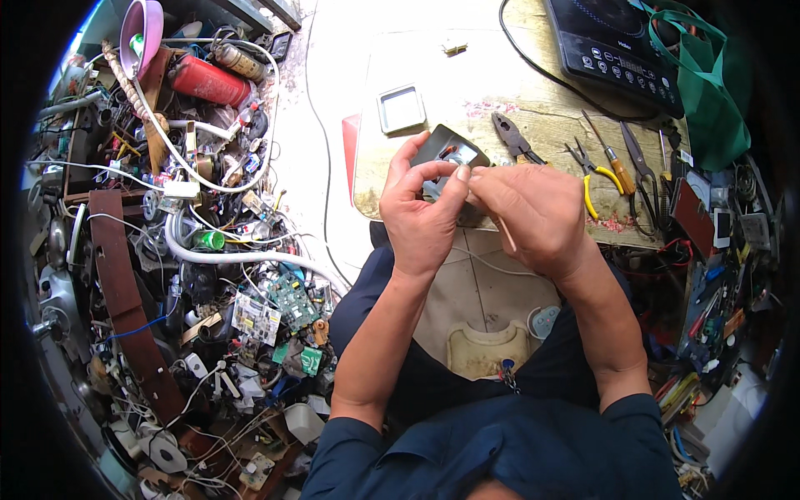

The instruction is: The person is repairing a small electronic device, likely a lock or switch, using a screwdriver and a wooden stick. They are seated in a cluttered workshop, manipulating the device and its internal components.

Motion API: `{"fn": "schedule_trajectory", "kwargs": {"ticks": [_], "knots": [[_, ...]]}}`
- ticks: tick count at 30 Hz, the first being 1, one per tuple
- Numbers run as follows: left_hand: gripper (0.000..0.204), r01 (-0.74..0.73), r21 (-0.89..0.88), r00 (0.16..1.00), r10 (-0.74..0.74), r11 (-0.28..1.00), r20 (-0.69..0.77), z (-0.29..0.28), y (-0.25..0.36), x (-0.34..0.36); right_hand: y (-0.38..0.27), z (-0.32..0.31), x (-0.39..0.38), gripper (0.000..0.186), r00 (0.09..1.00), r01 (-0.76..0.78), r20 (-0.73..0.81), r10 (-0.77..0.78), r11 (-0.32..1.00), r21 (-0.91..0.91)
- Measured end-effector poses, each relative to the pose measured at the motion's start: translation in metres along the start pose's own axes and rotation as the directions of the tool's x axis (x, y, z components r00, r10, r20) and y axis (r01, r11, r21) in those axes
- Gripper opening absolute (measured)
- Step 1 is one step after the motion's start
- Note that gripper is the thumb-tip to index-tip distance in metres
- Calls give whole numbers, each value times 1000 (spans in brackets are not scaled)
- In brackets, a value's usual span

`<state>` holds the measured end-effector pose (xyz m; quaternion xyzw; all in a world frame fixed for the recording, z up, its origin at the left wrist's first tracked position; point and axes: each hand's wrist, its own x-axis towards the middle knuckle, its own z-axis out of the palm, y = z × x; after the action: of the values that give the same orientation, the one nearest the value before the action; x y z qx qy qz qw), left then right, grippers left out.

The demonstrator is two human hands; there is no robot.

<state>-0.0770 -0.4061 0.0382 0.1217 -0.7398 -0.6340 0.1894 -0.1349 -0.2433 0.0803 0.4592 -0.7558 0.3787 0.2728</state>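
My left hand point(423, 212) is closed round a small dark grey open housing point(437, 143), holding it over the table's near edge. Inside the housing a reddish-orange part shows, partly hidden by my fingers. My right hand point(533, 212) meets the left at the housing with thumb and finger pinched together. What lies in that pinch is too small and covered to name. Just beyond my hands, a pale square frame point(402, 110) with a dark rim lies on the table. Combination pliers point(512, 137) rest close past my right hand.
Yellow-handled pliers point(593, 179), a screwdriver point(615, 158) and dark long-handled pliers point(640, 158) lie right on the wooden table point(492, 75). Behind them are a black induction cooker point(621, 58), its cord and a green bag point(712, 92). A small brass-coloured part point(454, 50) sits far back. Circuit boards point(292, 300) and cables crowd the left.
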Motion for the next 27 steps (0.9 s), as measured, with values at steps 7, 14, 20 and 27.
{"fn": "schedule_trajectory", "kwargs": {"ticks": [7, 14, 20, 27], "knots": [[17, -1, -2, 1000, 1, 1000, 0, 0, -1, 1, -5, -2, -1, 16, 947, -312, 5, 321, 918, 244], [16, 17, -7, 1000, -17, 1000, -23, 3, -3, 3, -8, 8, -22, 8, 814, -511, -32, 580, 740, 438], [15, 35, -54, 998, -38, 998, -49, 7, -3, 4, -8, 3, -39, 15, 780, -549, 26, 625, 664, 507], [15, 46, -72, 997, -50, 996, -55, 8, -4, 5, -5, 8, -54, 19, 812, -492, 12, 583, 675, 550]]}}
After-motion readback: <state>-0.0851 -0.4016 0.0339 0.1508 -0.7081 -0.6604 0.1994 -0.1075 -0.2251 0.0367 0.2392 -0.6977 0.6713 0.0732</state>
